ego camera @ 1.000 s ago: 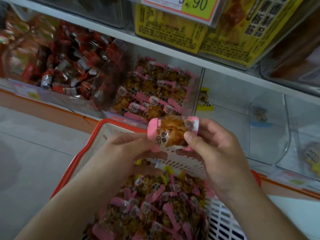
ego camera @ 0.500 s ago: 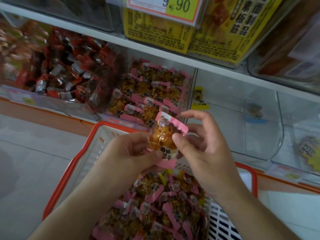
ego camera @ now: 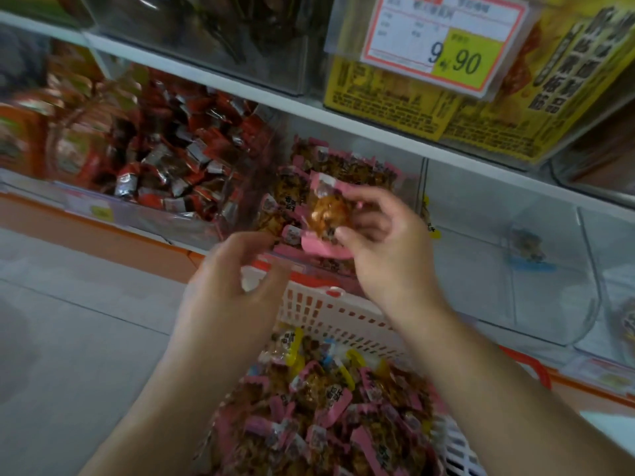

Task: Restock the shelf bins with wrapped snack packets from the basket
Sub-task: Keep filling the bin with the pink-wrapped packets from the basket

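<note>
Pinching one pink packet [ego camera: 326,218] between thumb and fingers, the right hand [ego camera: 388,255] holds it just before the pink bin [ego camera: 343,173]; best to drop it flat onto that pile. The left hand [ego camera: 233,297] hangs loosely curled, empty, over the basket [ego camera: 330,310]. A price tag [ego camera: 443,42] reads 9.90.

The bin of pink-wrapped packets [ego camera: 347,173] is open toward the front, but the white shelf board [ego camera: 378,128] above it leaves only a low gap over the pile. The right hand [ego camera: 388,255], holding a pink-edged packet [ego camera: 326,218], already sits in that opening, with the left hand [ego camera: 233,286] just beside it. To the left, the bin of red packets [ego camera: 165,159] is heaped high. To the right, a clear bin [ego camera: 515,255] holds almost nothing, offering open room. Below, the basket [ego camera: 330,310] rim stands close against the shelf front.
</note>
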A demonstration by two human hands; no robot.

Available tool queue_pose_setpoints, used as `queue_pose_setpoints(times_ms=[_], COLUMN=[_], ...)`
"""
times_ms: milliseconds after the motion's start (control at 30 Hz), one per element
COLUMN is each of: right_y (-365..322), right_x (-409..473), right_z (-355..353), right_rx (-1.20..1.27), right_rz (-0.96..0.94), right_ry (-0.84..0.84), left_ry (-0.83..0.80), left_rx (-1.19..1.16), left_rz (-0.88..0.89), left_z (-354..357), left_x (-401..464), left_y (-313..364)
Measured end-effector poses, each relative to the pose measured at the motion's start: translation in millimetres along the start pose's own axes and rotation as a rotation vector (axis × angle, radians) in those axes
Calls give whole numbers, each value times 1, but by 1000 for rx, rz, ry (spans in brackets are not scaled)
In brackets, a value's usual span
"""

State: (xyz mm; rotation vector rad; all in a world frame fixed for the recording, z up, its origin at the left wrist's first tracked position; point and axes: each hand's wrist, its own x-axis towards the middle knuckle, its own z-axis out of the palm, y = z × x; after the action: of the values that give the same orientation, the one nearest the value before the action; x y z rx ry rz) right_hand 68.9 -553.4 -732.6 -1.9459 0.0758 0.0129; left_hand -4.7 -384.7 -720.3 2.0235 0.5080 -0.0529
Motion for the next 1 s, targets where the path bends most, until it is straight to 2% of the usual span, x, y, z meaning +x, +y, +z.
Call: queue_pose_setpoints(times_ms=[33,100,167,267,467,600,1000], right_y=[2,7,11,11,8,13,24], right_x=[21,63,102,145,171,167,164], right_z=[12,35,55,82,107,100,91], right_rx=[-34,-130,-226,-363,-554,-764,-704], right_rz=[3,-10,-51,-60,-80,-180,-183], right_ry=[24,81,141,185,147,127,88], left_ry=[35,-1,-104,-226,-232,-232,-225], left_rx=[156,362,400,487,498,479,496], left_rz=[-9,-119,-262,-311,-312,-303,-268], left_z=[-3,-5,-3,4,4,4,3], left_x=[5,10,12,10,14,13,15], left_y=[-7,-20,-29,-35,-34,-34,-31])
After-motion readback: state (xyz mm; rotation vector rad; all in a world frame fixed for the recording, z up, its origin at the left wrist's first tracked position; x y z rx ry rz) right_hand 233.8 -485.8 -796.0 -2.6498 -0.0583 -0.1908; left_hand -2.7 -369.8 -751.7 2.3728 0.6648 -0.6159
